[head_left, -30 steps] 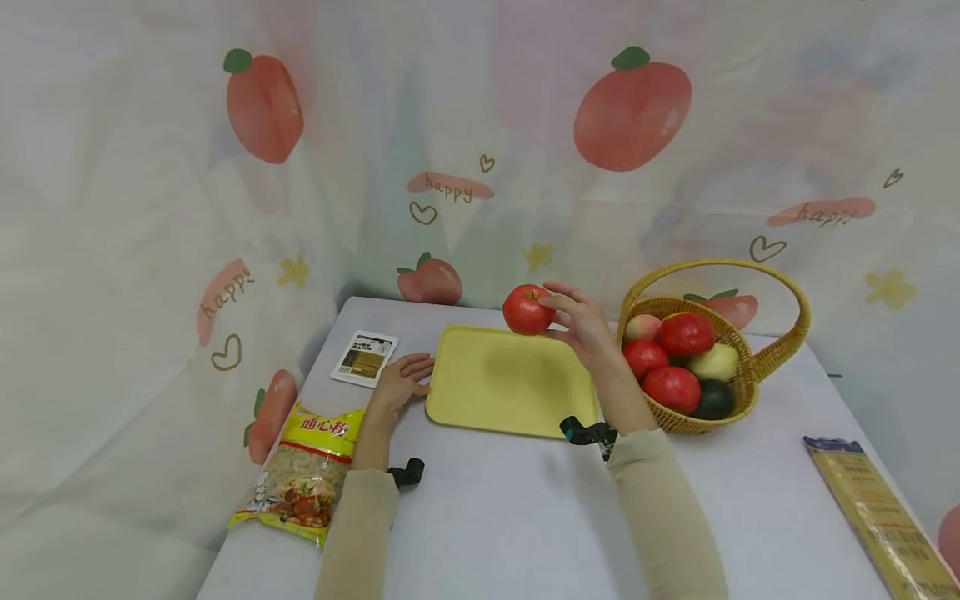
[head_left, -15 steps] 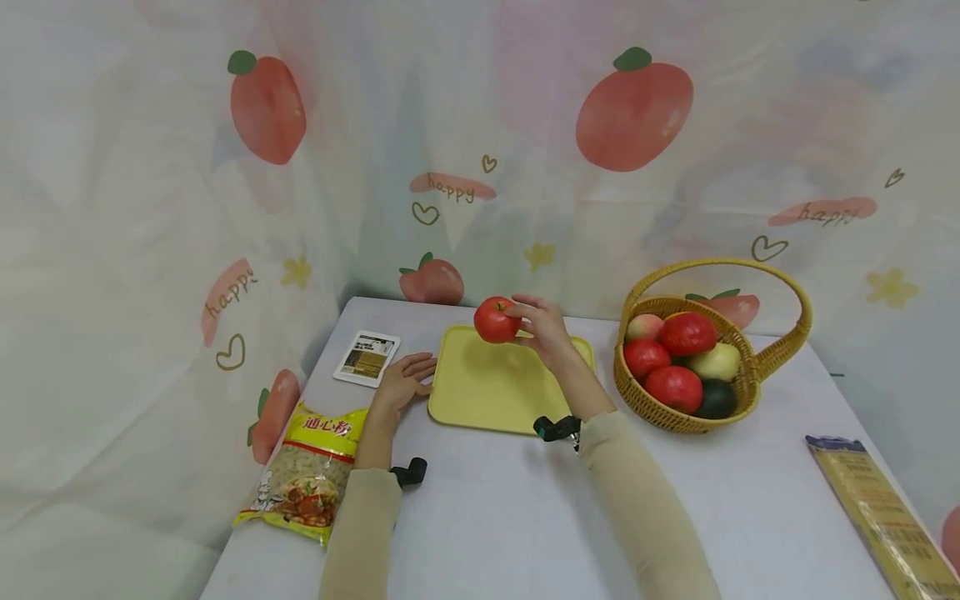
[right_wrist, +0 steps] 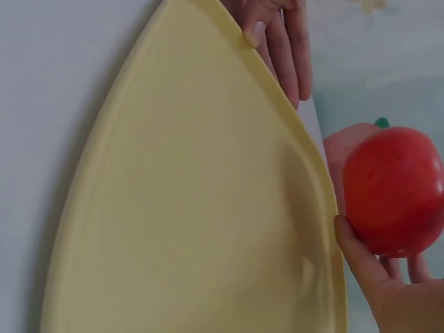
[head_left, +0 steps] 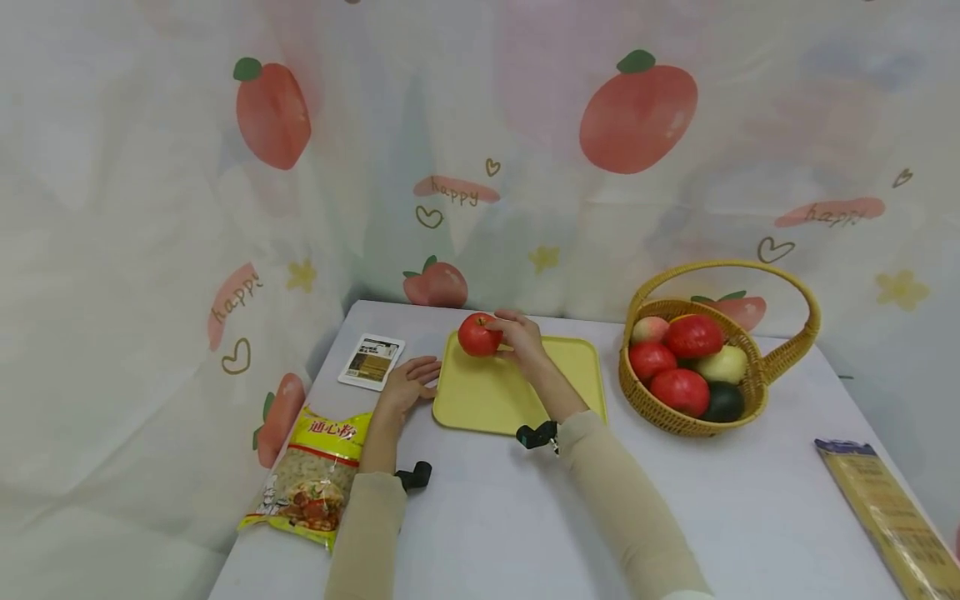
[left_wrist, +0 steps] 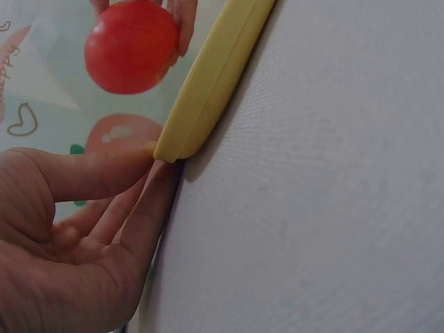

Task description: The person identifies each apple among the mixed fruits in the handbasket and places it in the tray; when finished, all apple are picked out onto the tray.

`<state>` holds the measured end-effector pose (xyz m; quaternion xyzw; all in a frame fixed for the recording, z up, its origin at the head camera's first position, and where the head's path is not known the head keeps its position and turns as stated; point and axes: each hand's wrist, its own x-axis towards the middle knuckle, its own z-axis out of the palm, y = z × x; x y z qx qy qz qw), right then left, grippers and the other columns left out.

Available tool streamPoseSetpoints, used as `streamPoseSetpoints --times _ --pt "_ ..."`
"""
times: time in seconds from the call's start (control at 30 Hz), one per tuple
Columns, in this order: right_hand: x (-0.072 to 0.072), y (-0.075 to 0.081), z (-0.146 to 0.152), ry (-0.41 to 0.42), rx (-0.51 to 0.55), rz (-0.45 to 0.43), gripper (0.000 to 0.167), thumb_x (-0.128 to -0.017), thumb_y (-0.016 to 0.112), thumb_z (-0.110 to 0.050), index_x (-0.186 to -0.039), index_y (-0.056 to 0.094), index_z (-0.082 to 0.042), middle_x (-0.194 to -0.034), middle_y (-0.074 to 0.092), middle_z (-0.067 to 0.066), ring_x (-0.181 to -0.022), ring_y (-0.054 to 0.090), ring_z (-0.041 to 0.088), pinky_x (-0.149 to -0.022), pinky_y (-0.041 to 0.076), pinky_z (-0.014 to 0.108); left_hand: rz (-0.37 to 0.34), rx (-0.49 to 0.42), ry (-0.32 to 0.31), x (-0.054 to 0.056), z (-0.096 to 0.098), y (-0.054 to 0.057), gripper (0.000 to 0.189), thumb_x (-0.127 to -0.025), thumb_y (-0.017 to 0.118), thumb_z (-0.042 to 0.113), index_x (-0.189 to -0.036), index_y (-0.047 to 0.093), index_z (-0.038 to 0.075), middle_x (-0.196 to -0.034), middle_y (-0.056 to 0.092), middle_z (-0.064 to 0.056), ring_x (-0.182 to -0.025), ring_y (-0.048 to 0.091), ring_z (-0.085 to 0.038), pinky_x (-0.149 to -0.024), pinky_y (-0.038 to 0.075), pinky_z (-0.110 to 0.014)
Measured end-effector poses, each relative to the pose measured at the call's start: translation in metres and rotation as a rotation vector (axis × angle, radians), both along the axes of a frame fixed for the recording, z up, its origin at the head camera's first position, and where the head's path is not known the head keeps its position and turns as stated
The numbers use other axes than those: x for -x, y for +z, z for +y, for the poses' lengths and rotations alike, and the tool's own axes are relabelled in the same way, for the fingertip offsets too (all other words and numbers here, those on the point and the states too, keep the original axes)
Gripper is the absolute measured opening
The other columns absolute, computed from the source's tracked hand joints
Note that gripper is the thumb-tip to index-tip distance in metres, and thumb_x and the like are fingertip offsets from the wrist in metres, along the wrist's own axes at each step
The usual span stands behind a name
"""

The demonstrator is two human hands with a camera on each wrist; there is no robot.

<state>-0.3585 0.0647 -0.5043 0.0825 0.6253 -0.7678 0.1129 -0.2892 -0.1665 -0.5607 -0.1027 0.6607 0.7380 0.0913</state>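
My right hand (head_left: 517, 337) holds a glossy red apple (head_left: 478, 335) between thumb and fingers. In the head view the apple appears over the far left corner of a yellow tray (head_left: 495, 400); the right wrist view shows the apple (right_wrist: 394, 191) raised above the tray's rim (right_wrist: 327, 187). My left hand (head_left: 407, 385) lies at the tray's left edge with its fingers stretched out. Its thumb (left_wrist: 104, 173) touches the rim in the left wrist view, while the fingers lie low beside the tray.
A wicker basket (head_left: 660, 421) of several fruits stands at the right, its tall handle arching upward. A white flat pack (head_left: 371, 362) and a yellow pasta bag (head_left: 315, 479) lie at the left. A long packet (head_left: 885, 508) lies near the right table edge.
My right hand has carried the apple leftward and lower, from above the tray's far right part to its far left corner. The left hand has stayed at the tray's edge.
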Motion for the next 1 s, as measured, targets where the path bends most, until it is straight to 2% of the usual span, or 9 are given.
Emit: streamPoseSetpoints --times 0.23,0.47,0.57,0.8,1.0 --pt "0.001 -0.006 -0.014 -0.027 0.006 -0.012 0.061 -0.093 0.071 -0.013 -0.148 0.05 0.001 -0.141 0.056 0.016 -0.106 0.061 0.027 -0.105 0.051 0.057 0.006 0.013 0.008 0.002 0.0 0.001 0.07 -0.081 0.062 -0.028 -0.145 0.058 0.001 -0.142 0.064 -0.019 -0.133 0.061 -0.03 -0.087 0.058 -0.024" --pt "0.0 -0.013 -0.022 -0.016 -0.099 -0.01 0.061 -0.091 0.076 -0.014 -0.146 0.054 0.0 -0.136 0.059 0.017 -0.094 0.062 0.021 -0.102 0.054 0.051 -0.017 0.021 0.014 0.001 0.0 0.002 0.07 -0.081 0.062 -0.028 -0.145 0.057 0.002 -0.141 0.064 -0.019 -0.132 0.062 -0.03 -0.086 0.058 -0.024" --pt "-0.002 -0.016 -0.023 -0.004 -0.168 0.001 0.061 -0.091 0.076 -0.016 -0.145 0.055 0.0 -0.137 0.059 0.017 -0.102 0.062 0.024 -0.103 0.054 0.048 -0.021 0.026 0.01 -0.001 0.001 0.003 0.07 -0.081 0.062 -0.028 -0.145 0.057 0.002 -0.142 0.064 -0.018 -0.132 0.062 -0.029 -0.086 0.059 -0.025" --pt "-0.002 -0.016 -0.017 0.013 -0.405 0.048 0.066 -0.09 0.076 -0.032 -0.147 0.057 -0.005 -0.138 0.063 0.015 -0.128 0.056 0.029 -0.114 0.042 0.046 0.006 0.004 0.005 -0.003 0.002 0.005 0.07 -0.081 0.062 -0.028 -0.146 0.056 -0.001 -0.143 0.062 -0.022 -0.134 0.06 -0.032 -0.086 0.058 -0.024" --pt "-0.008 -0.002 -0.008 -0.004 -0.364 0.058 0.063 -0.093 0.075 -0.035 -0.145 0.058 -0.003 -0.134 0.065 0.018 -0.126 0.06 0.031 -0.114 0.044 0.044 0.003 0.011 0.007 -0.003 0.0 0.005 0.069 -0.082 0.064 -0.026 -0.146 0.056 0.0 -0.143 0.062 -0.021 -0.134 0.06 -0.032 -0.093 0.058 -0.029"
